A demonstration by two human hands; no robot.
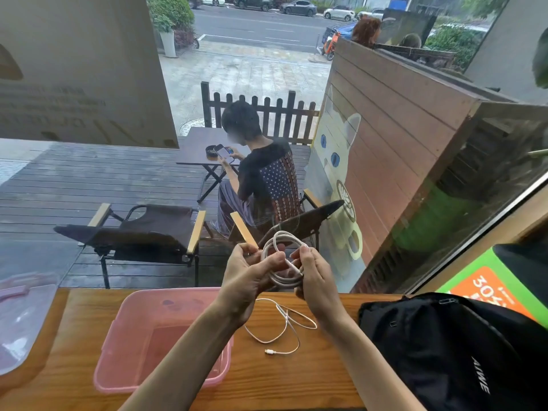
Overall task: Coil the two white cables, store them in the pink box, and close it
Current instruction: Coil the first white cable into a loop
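Note:
Above the wooden table, my left hand (249, 275) and my right hand (314, 280) both grip one white cable (277, 241), wound into several loops between them. A second white cable (286, 324) lies loose and uncoiled on the table below my hands, its plug end toward me. The pink box (118, 324) stands open and empty at the left, partly under my left forearm. Its translucent lid (20, 318) rests at the table's far left edge.
A black backpack (450, 351) fills the table's right side. The wooden table (281, 378) runs along a window. Outside, a person sits on a deck with folding chairs. A green and orange sign (489, 287) stands at the right.

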